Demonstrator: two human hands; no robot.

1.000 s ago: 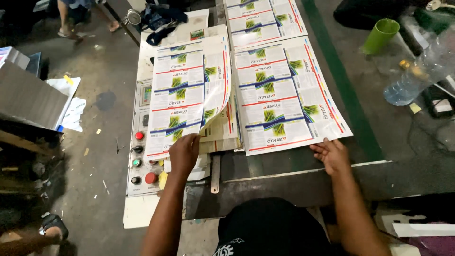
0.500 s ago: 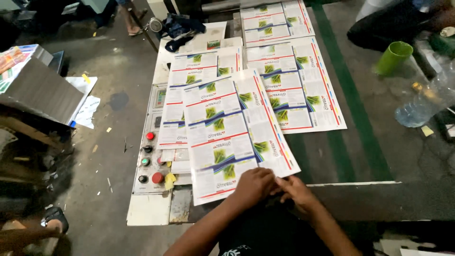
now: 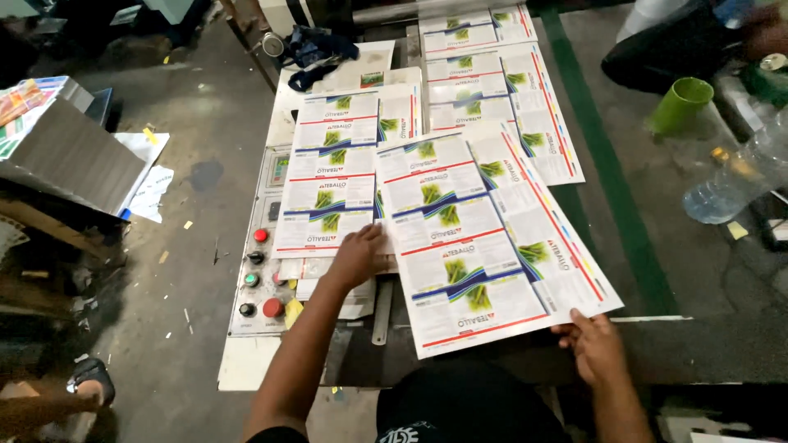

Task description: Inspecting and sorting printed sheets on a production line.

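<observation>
My right hand (image 3: 597, 349) pinches the glossy printed sheet's (image 3: 476, 246) near corner; my left hand (image 3: 359, 256) presses flat, open, on its left edge.

Off to my right I see a green cup (image 3: 680, 102) and a clear plastic bottle (image 3: 730, 176) lying near it. A control panel (image 3: 256, 271) with red, green and black buttons sits at left, and a dark cloth (image 3: 316, 51) lies at the far end.
</observation>
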